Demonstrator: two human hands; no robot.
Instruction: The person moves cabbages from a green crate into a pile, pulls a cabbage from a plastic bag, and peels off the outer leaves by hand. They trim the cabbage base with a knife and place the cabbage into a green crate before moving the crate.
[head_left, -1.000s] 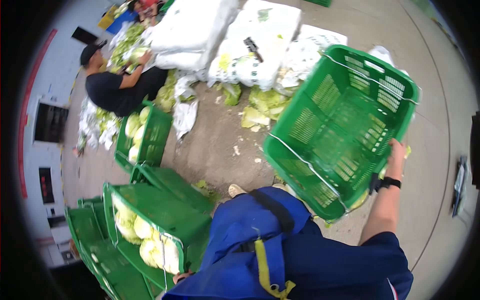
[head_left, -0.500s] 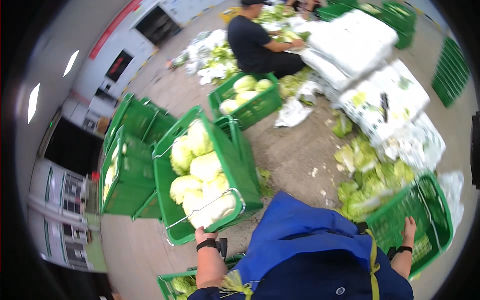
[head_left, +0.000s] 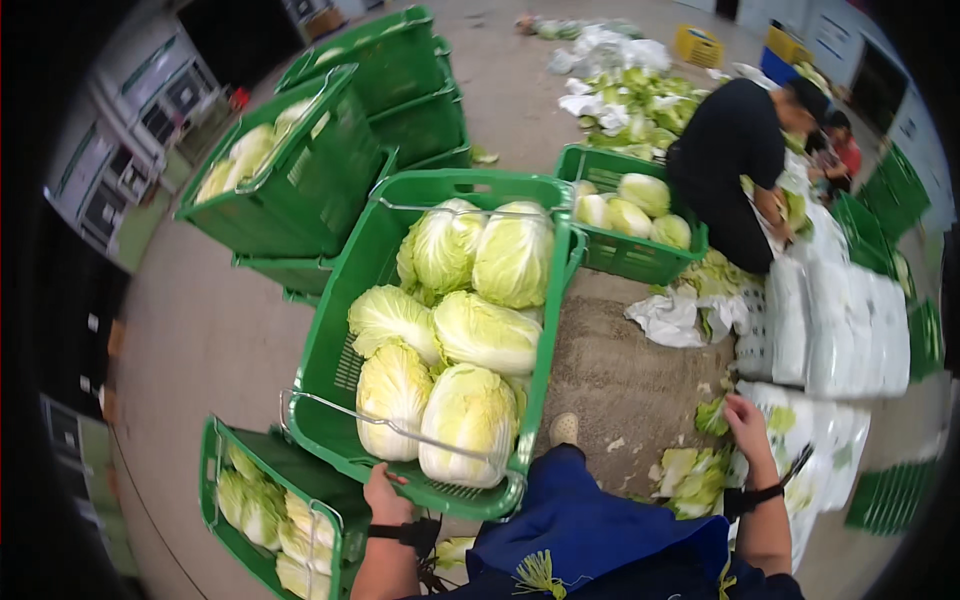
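Note:
A large green crate [head_left: 340, 400] with metal wire handles stands in front of me, holding several pale heads of napa cabbage [head_left: 487, 330]. My left hand [head_left: 386, 496] is at the crate's near left corner, fingers apart, close against the outer wall; whether it touches cannot be made out. My right hand [head_left: 746, 425] is raised to the right over loose leaves, its fingers loosely bent and nothing in them. Black bands are on both my wrists. Below the left hand's side stands another green crate [head_left: 212, 490] with cabbages in it.
Stacked green crates [head_left: 300, 190] rise at the far left. Ahead right, a person in black [head_left: 730, 150] sits beside a smaller cabbage crate [head_left: 640, 262], handling leaves. White packs [head_left: 850, 330] are piled at right; trimmed leaves [head_left: 690, 475] lie on the floor.
My view has swung left, bringing the full cabbage crate to the middle. My right hand has left the side of the green crate at right and is now raised. My left stays by the full crate.

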